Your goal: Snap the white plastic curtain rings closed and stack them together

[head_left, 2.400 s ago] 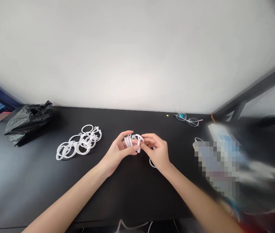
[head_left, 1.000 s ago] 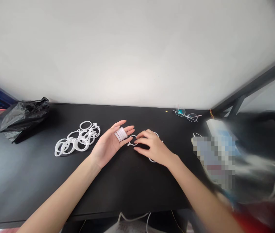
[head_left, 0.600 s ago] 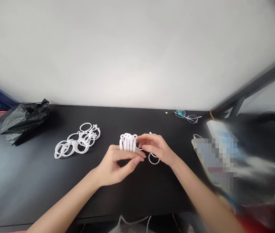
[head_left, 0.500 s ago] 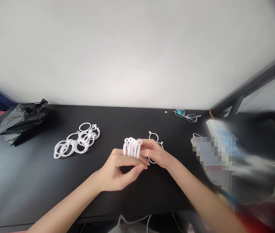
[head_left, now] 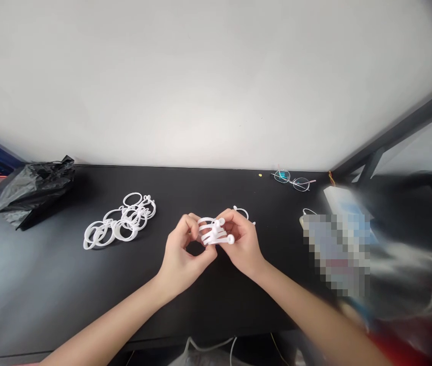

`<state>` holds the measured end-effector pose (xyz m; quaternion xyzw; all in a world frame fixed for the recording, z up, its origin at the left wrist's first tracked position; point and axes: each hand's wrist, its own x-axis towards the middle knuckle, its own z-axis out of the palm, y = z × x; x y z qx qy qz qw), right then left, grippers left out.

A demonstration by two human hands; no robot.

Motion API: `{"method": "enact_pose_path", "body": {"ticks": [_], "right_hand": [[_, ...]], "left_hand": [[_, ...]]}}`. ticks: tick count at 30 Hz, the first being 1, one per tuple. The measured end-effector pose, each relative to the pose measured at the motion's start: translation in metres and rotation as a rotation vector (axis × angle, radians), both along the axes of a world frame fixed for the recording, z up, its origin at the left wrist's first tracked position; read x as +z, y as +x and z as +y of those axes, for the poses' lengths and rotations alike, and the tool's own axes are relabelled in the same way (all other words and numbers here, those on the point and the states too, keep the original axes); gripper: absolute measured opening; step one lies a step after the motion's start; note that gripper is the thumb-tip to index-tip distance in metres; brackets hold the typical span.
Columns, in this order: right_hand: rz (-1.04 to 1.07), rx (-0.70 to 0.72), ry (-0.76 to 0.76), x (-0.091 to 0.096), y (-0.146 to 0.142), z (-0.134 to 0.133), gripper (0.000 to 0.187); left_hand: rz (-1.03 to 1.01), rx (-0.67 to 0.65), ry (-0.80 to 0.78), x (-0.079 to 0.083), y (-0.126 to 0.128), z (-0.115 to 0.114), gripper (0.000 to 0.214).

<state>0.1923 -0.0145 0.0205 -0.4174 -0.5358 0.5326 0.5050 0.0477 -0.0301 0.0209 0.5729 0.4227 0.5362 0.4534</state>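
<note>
Above the middle of the black table, a stack of several white plastic curtain rings (head_left: 213,232) with small eyelets is held between both hands. My left hand (head_left: 185,254) is closed on the stack from the left, its thumb below and fingers curled behind. From the right, my right hand (head_left: 242,244) grips the same rings near their eyelets. Behind the right hand lie loose white rings (head_left: 243,210), mostly hidden. A heap of more white rings (head_left: 124,229) rests on the table to the left.
A crumpled black plastic bag (head_left: 36,190) sits at the far left of the table (head_left: 97,300). Eyeglasses (head_left: 291,180) lie near the wall at the back right. A blurred-out flat object (head_left: 334,254) and a white box (head_left: 347,213) are on the right, by cables.
The rings have tipped from standing upright over the left fingers to lying more level, eyelets turned right. Both hands have closed in, with the left fingers now curled.
</note>
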Motion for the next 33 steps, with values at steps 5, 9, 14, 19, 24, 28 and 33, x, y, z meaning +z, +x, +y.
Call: {"method": "enact_pose_path", "body": {"ticks": [5, 9, 14, 19, 24, 28, 33], "right_hand": [[-0.197, -0.063, 0.08, -0.002, -0.001, -0.004, 0.019], [-0.175, 0.105, -0.039, 0.003, 0.005, 0.0, 0.02], [-0.02, 0.456, -0.273, 0.008, 0.014, 0.007, 0.022], [-0.004, 0.476, -0.321, 0.004, 0.011, 0.007, 0.028], [-0.033, 0.455, -0.351, 0.004, 0.01, 0.008, 0.031], [0.181, 0.647, -0.445, 0.006, 0.016, 0.014, 0.042], [0.199, 0.586, -0.447, 0.002, 0.016, 0.013, 0.05]], "left_hand": [[0.195, -0.043, -0.014, -0.007, -0.004, 0.007, 0.041], [0.41, -0.19, -0.004, -0.009, -0.013, 0.017, 0.024], [0.356, -0.374, -0.115, -0.006, -0.02, 0.024, 0.009], [0.412, -0.502, -0.041, -0.006, -0.02, 0.024, 0.031], [0.614, -0.455, 0.047, -0.01, -0.024, 0.027, 0.03], [0.499, -0.487, -0.05, -0.007, -0.029, 0.031, 0.011], [0.476, -0.522, -0.058, -0.003, -0.03, 0.032, 0.007]]}}
